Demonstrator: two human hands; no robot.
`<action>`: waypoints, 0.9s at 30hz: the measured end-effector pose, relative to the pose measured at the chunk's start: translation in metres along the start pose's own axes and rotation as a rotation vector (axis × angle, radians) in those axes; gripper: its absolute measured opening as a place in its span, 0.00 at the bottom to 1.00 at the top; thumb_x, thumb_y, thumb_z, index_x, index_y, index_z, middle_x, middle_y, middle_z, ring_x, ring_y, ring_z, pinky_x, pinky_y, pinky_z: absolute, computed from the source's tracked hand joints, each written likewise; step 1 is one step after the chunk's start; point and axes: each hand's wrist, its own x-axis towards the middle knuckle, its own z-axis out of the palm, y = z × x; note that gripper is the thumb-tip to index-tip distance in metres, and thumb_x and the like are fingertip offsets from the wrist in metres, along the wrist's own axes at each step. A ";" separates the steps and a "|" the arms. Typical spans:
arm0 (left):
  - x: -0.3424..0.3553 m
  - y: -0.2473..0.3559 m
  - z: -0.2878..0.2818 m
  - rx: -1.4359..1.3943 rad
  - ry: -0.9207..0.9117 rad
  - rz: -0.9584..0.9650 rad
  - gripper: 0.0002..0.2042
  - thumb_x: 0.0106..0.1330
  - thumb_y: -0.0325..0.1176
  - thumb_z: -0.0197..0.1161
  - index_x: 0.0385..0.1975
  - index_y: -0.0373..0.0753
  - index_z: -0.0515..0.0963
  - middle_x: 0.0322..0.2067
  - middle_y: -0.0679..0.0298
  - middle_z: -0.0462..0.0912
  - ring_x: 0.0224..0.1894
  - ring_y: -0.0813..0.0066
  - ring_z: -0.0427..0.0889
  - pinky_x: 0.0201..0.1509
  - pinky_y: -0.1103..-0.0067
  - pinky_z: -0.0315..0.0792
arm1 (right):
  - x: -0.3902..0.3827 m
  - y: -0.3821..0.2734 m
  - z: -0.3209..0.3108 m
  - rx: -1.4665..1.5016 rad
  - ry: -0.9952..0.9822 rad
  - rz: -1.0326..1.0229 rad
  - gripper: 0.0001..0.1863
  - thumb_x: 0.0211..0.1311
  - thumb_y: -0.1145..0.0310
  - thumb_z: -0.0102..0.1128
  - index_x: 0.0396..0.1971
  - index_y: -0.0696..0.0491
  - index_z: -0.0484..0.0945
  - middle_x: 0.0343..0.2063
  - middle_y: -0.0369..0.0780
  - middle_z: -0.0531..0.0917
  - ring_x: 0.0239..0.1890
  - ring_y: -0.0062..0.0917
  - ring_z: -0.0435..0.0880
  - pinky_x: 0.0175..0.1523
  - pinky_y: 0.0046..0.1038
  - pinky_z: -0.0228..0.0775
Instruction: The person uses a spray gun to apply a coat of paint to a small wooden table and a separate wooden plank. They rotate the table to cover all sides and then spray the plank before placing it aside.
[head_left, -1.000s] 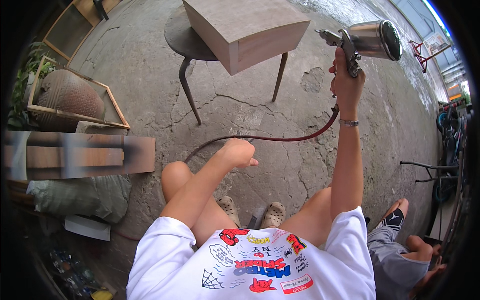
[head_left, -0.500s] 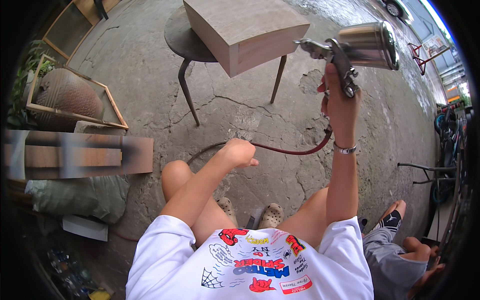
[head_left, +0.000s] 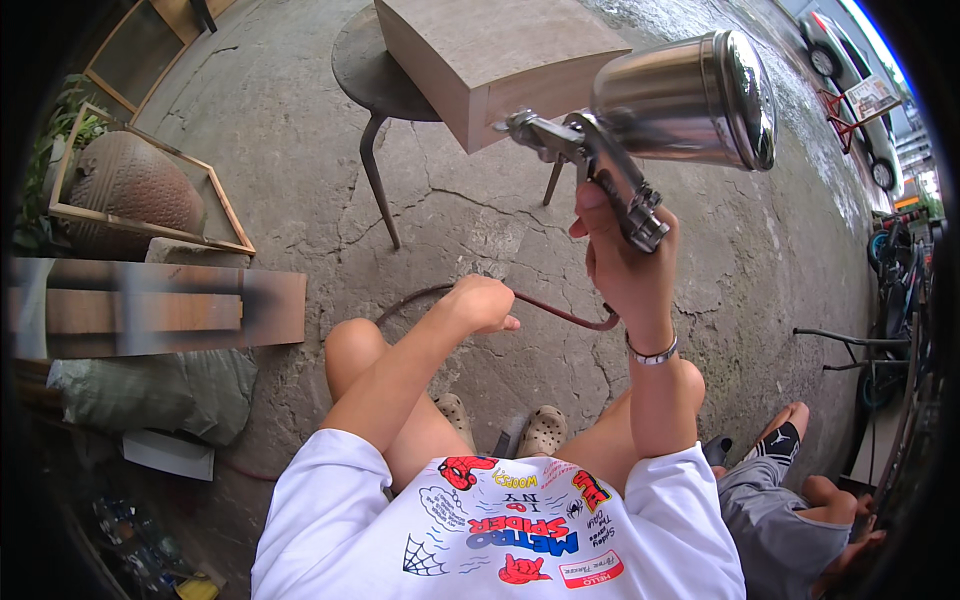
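A metal spray gun [head_left: 612, 175] with a shiny silver cup [head_left: 690, 100] is gripped in my right hand [head_left: 635, 250], its nozzle pointing left in front of a wooden box [head_left: 510, 50]. The pale box rests on a dark round stool [head_left: 365, 75], one corner jutting past the seat. From under my right hand a dark red hose [head_left: 565, 315] curves down and left. My left hand [head_left: 482, 304] is closed around that hose above my knees; the fingers' undersides are hidden.
To the left lie a wooden board [head_left: 280, 310] with dark patches, a wood frame [head_left: 225, 205] leaning by a large clay pot [head_left: 135, 190], and a grey-green sack [head_left: 200, 390]. Another person [head_left: 780, 510] sits at lower right. Bicycles [head_left: 895, 270] and a car [head_left: 850, 90] stand farther right.
My right hand has brought the spray gun closer to me and to the left, lower than before. The hose bend shifted left with it. A car shows more fully at upper right.
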 end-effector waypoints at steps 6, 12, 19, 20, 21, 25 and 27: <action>-0.003 0.002 -0.004 -0.005 0.008 0.018 0.29 0.70 0.58 0.60 0.32 0.31 0.85 0.35 0.50 0.88 0.45 0.52 0.87 0.51 0.62 0.79 | -0.016 -0.010 0.007 0.036 -0.181 -0.049 0.11 0.62 0.66 0.74 0.34 0.58 0.84 0.17 0.34 0.78 0.22 0.12 0.71 0.28 0.22 0.65; -0.001 0.000 -0.001 0.000 0.000 -0.006 0.28 0.70 0.58 0.60 0.32 0.33 0.86 0.36 0.51 0.88 0.45 0.53 0.87 0.51 0.62 0.79 | -0.006 0.004 0.009 -0.024 -0.023 -0.142 0.09 0.63 0.68 0.73 0.34 0.59 0.85 0.18 0.32 0.80 0.20 0.10 0.73 0.24 0.20 0.63; -0.005 0.002 -0.006 -0.001 -0.075 -0.022 0.25 0.70 0.56 0.60 0.42 0.35 0.83 0.39 0.50 0.87 0.47 0.51 0.85 0.53 0.59 0.77 | 0.044 0.035 -0.030 -0.180 0.252 -0.118 0.18 0.69 0.55 0.67 0.30 0.56 0.84 0.16 0.33 0.82 0.10 0.10 0.71 0.14 0.17 0.56; -0.005 0.001 -0.004 -0.001 -0.069 -0.020 0.25 0.70 0.56 0.60 0.42 0.35 0.83 0.39 0.50 0.87 0.47 0.51 0.85 0.53 0.59 0.77 | 0.051 0.037 -0.035 -0.200 0.282 -0.125 0.19 0.69 0.53 0.67 0.29 0.56 0.83 0.16 0.34 0.82 0.09 0.10 0.71 0.13 0.17 0.56; -0.004 0.001 -0.003 -0.001 -0.064 -0.018 0.25 0.71 0.56 0.59 0.42 0.35 0.83 0.39 0.51 0.87 0.47 0.51 0.85 0.53 0.59 0.77 | 0.059 0.041 -0.041 -0.220 0.312 -0.133 0.21 0.69 0.52 0.67 0.27 0.56 0.83 0.16 0.34 0.81 0.09 0.11 0.71 0.13 0.18 0.55; -0.004 0.003 -0.003 0.025 -0.090 -0.032 0.26 0.71 0.56 0.59 0.42 0.34 0.83 0.40 0.50 0.87 0.48 0.52 0.85 0.53 0.59 0.77 | 0.089 0.060 -0.065 -0.282 0.373 -0.125 0.23 0.69 0.50 0.66 0.23 0.55 0.81 0.15 0.34 0.81 0.08 0.12 0.70 0.12 0.20 0.54; -0.004 0.005 -0.003 0.032 -0.084 -0.019 0.26 0.71 0.56 0.60 0.42 0.34 0.83 0.41 0.50 0.87 0.48 0.52 0.85 0.53 0.59 0.77 | 0.098 0.064 -0.072 -0.277 0.444 -0.078 0.26 0.67 0.48 0.67 0.21 0.57 0.84 0.11 0.32 0.78 0.15 0.11 0.73 0.21 0.23 0.60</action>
